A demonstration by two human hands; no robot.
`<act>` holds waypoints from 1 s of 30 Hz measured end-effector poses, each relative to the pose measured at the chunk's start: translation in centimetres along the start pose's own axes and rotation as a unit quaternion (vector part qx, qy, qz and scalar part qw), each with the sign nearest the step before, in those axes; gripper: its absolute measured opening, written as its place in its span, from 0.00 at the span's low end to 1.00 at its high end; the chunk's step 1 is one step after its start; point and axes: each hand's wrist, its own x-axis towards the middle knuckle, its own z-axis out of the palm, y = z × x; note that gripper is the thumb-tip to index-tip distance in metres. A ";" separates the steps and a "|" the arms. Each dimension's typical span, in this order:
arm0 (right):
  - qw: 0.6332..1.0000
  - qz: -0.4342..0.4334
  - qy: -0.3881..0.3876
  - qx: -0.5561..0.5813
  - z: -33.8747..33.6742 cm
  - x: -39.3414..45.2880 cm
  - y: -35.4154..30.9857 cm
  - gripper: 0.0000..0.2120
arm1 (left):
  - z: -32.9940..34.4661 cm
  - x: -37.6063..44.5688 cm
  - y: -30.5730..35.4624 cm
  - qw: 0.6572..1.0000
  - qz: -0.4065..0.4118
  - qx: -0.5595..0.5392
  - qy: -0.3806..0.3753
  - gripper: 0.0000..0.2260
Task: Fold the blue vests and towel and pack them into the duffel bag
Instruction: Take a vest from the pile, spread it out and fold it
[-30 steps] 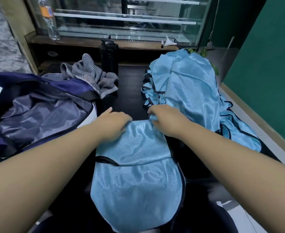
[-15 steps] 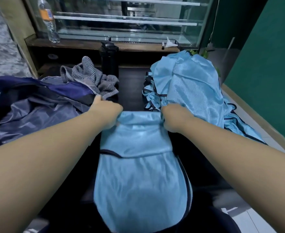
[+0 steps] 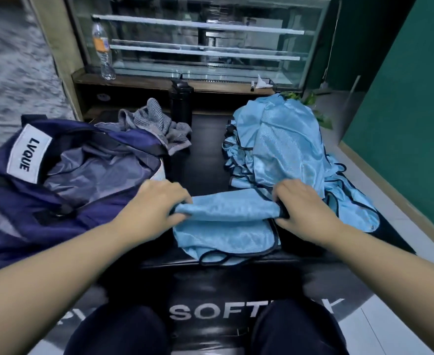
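**Both hands fold a vest**

The left hand (image 3: 157, 208) and right hand (image 3: 303, 208) each grip an end of the folded vest (image 3: 226, 226), fingers curled round its upper fold. It lies on the black tabletop (image 3: 205, 160), between the open bag (image 3: 64, 180) and the vest pile (image 3: 287, 149). The towel (image 3: 157, 126) sits behind the bag.

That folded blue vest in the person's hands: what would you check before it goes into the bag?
1. Left hand grips the folded vest: ok.
2. Right hand grips its other end: ok.
3. Fold tidy: not ok, a trimmed loop trails at the near edge.
4. Duffel bag open: ok.
5. Room inside the bag: ok, only grey lining shows.
6. Towel clear of the opening: cannot tell.
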 end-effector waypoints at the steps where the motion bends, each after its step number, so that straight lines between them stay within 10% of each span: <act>1: 1.000 -0.012 -0.019 -0.006 0.3 -1.0 -0.1 0.18 | 0.9 -1.1 0.4 1.000 0.007 -0.009 -0.017 0.06; 6: 0.996 -0.052 -0.071 -0.014 1.1 -3.8 -1.8 0.24 | 4.1 -4.7 2.5 0.992 -0.117 -0.026 0.029 0.12; 10: 0.991 -0.075 -0.099 0.053 1.0 -3.4 -4.8 0.31 | 4.3 -4.6 5.7 0.913 -0.369 -0.129 0.112 0.12; 17: 0.968 0.092 -0.167 0.164 2.0 -2.7 -7.1 0.20 | 6.6 -5.4 7.5 0.949 -0.283 -0.138 0.016 0.20; 30: 0.942 0.096 -0.221 0.233 1.4 -2.6 -6.7 0.26 | 7.0 -1.1 7.5 0.929 -0.368 -0.032 -0.023 0.09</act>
